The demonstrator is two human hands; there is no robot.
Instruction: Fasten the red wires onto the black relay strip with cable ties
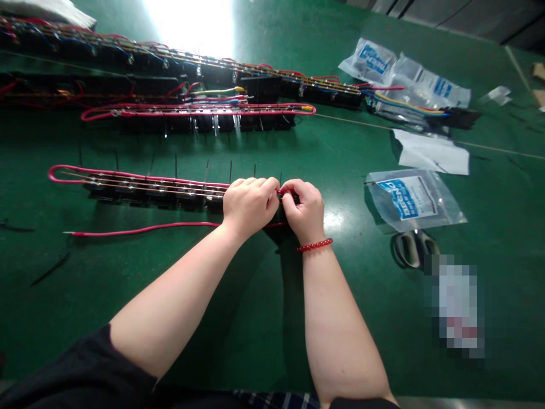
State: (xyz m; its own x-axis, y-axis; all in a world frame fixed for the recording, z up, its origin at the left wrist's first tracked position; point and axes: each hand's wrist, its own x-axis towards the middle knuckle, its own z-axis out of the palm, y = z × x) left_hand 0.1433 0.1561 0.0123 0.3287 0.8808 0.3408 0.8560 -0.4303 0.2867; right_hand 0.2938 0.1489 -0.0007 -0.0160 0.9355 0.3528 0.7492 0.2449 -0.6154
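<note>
Close together at the right end of a long black terminal strip (155, 193), my two hands both have their fingers closed. My left hand (249, 204) grips a red wire (183, 183) that runs along the strip and loops back at its left end. My right hand (304, 207) pinches the same red wire, a short bit of which shows between the hands. Thin black cable ties stick up along the strip's far side. A loose red wire (149, 229) with a bare tip lies in front of the strip. The strip's right end is mostly hidden by my hands.
Behind lie a similar strip with a red wire loop (196, 111) and a longer wired strip (170, 54). To the right are plastic bags (443, 199), white paper (434, 153), black-handled scissors (411, 250) and a blurred-out object (460, 304). Black tie scraps (51, 268) lie at left.
</note>
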